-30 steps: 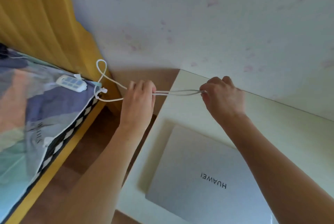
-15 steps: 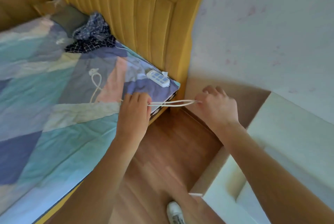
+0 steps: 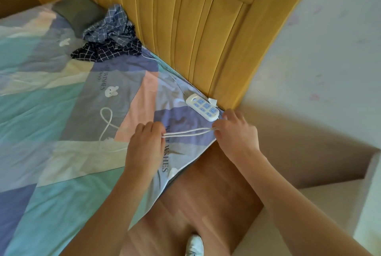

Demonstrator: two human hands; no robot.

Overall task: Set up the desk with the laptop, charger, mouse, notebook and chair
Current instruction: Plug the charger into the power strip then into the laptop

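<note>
Bedroom corner w/ a yellow headboard (image 3: 206, 28), patterned quilt (image 3: 51, 111) on the bed and wood floor (image 3: 206, 193) between bed and desk (image 3: 309, 204); only the desk's pale edge shows at lower right.

Head view: a sec ago we faced the desk w/ the closed laptop below our hands; now we've swung left toward the bed, so laptop is out of frame. The cable (image 3: 188, 132) came along, stretched between both hands as before. We read that as heading for the power strip (image 3: 203, 107), which lies on the quilt right by the headboard's foot, i.e. charger plug-in step, not yet done. Mouse, notebook, chair: not in view.

Left hand (image 3: 144, 144): fingers curled tight, pinching the doubled cable at its left end; slack loops away across the quilt behind it. Right hand (image 3: 237, 132): fingers pressed together, pinching the other end, just beside the strip, knuckles nearly touching it. Plug itself hidden in the fist; can't tell which end we hold.
</note>
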